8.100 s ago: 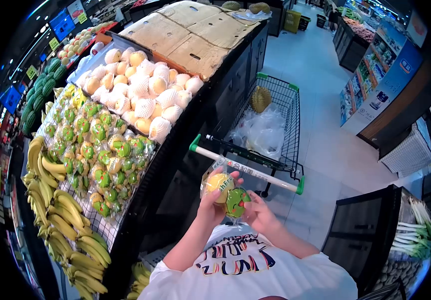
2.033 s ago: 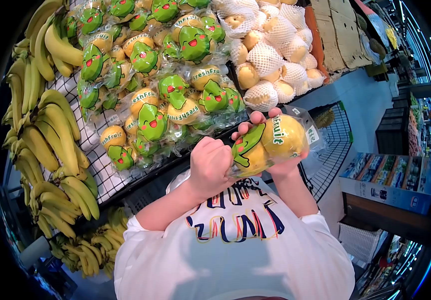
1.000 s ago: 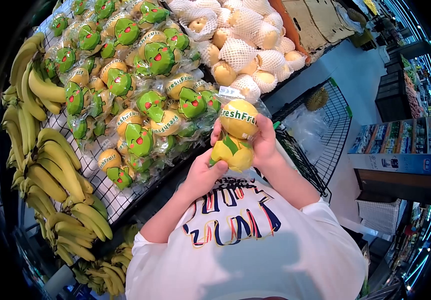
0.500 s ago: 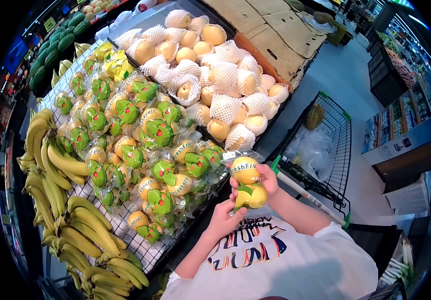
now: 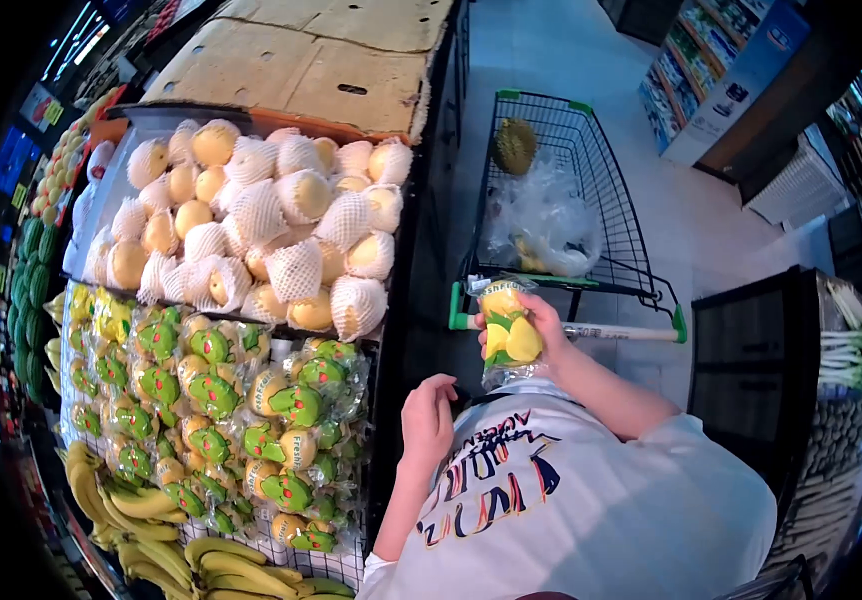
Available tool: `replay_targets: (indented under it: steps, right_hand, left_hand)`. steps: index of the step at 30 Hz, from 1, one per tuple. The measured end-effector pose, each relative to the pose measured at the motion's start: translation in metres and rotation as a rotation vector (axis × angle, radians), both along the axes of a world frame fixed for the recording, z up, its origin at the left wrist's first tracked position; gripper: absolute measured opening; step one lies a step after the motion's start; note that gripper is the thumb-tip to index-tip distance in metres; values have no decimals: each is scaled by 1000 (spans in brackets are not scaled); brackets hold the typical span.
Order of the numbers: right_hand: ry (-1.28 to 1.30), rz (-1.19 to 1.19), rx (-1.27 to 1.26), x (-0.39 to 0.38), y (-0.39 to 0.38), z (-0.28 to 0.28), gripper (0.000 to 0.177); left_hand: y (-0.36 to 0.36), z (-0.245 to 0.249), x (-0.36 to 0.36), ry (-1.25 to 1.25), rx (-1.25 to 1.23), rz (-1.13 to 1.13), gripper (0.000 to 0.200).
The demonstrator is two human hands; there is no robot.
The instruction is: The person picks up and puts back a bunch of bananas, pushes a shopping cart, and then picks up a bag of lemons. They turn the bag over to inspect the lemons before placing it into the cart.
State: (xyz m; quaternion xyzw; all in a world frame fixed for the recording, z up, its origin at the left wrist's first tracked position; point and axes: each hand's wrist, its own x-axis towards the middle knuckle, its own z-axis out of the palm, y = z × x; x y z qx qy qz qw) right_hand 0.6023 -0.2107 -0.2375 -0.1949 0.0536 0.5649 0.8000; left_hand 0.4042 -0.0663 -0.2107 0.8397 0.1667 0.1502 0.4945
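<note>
Bag: bag of fruit (image 5: 509, 335) is held just over the near handle of the cart (image 5: 536, 97).
Change: left hand (image 5: 429, 420) has let go (loosely curled, empty), left of the cart.
Right hand (image 5: 554, 335): fingers wrapped round the bag, carrying it alone.
Around: clear bags (image 5: 541, 215) and a spiky fruit (image 5: 514, 145) lie inside the cart.
In the way: only the cart's handle, under the bag.

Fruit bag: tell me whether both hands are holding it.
No, only the right hand grips the fruit bag; the left hand is off it.
</note>
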Motion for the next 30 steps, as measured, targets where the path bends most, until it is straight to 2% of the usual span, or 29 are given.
replay_targets:
  steps: [3,4,6,8,12,14,16,19,21,22,24,27,30]
  right_hand:
    - [100,-35,9,15,-34,-1,55]
    - [134,-51,67,22,-45,-8,56]
    - [71,-95,118,39,-73,-7,61]
    - [128,-162,209,59,-105,-8,52]
    - [115,-299,216,102,-169,-19,50]
    - [80,-337,80,125,-199,-31,54]
    - [62,-350,-57,147,-221,-39,53]
    - [68,-329,-130,172,-236,-53,48]
    - [78,-308,-173,183,-241,-67,45]
    - [104,-319,-213,186,-241,-68,45]
    - [153,-326,-299,188,-241,-60,45]
    - [222,-350,-310,179,-249,-59,48]
    - [255,-430,-367,171,-256,-67,60]
  left_hand:
    - [-11,-6,30,-21,-24,6,36]
    - [-17,-3,44,-37,2,40,33]
    - [-16,-13,64,-110,155,-107,24]
    - [-28,-6,95,-29,227,-150,17]
    - [-56,-3,180,96,305,-301,12]
    - [-82,-5,229,190,216,-273,7]
    - [-94,-38,270,273,120,-266,17]
    - [-95,-115,333,430,24,-301,28]
    - [-77,-181,370,533,74,-335,35]
    - [-59,-224,383,488,240,-381,38]
    - [-44,-248,418,754,270,-391,43]
    - [-27,-323,445,471,320,-420,45]
    - [-71,-284,504,985,-100,-140,48]
